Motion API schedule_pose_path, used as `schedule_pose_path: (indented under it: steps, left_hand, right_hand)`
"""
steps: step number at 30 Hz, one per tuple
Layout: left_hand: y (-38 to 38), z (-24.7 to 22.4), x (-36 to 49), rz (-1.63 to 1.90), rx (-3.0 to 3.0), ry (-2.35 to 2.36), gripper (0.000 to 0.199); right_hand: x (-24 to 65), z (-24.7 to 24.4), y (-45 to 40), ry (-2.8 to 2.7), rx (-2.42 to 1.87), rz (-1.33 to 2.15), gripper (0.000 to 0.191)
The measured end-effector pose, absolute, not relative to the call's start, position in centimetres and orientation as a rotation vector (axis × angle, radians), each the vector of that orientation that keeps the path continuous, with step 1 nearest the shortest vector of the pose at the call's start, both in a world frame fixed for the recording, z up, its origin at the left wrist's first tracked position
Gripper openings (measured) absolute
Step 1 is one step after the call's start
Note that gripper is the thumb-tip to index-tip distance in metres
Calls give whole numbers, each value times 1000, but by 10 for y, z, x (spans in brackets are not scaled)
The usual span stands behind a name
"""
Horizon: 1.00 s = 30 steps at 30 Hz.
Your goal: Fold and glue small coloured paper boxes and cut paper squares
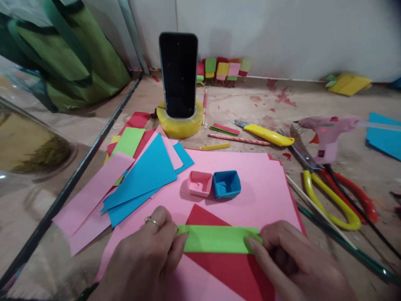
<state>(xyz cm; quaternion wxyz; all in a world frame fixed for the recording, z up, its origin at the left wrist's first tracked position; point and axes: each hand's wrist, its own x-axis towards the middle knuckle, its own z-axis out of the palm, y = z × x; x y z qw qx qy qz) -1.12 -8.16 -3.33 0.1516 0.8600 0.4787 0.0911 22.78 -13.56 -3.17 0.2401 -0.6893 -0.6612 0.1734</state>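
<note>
Between the left hand (150, 246) and right hand (294, 255), a green strip (217, 239) spans across a red sheet (228, 271). Each hand pinches one end, thumb against fingers. Just beyond the hands, a pink box (199, 184) and blue box (227, 185) sit side by side. Scissors (308, 184) lie beyond the right hand.

The green strip (217, 239) is smooth matt paper, the tape roll (180, 127) glossy plastic, the scissor blades (302, 155) metal.
</note>
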Motion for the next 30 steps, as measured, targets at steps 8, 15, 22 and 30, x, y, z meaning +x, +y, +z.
schedule_pose_path:
  steps: [8,15,22,30]
  left_hand:
    - [-81,-31,-10,88,2453,1453,31]
    - [-86,-32,-12,90,2536,1489,26]
    - [-91,-34,-10,219,2662,1493,18]
    - [-85,-27,-1,221,3144,673,29]
  right_hand:
    - [233,-36,-135,-1859,-1851,468,24]
    - [231,-36,-133,-1795,-1920,404,16]
    - [232,-37,-132,-1848,-1919,322,13]
    - [223,-34,-132,-2286,-1653,-167,21]
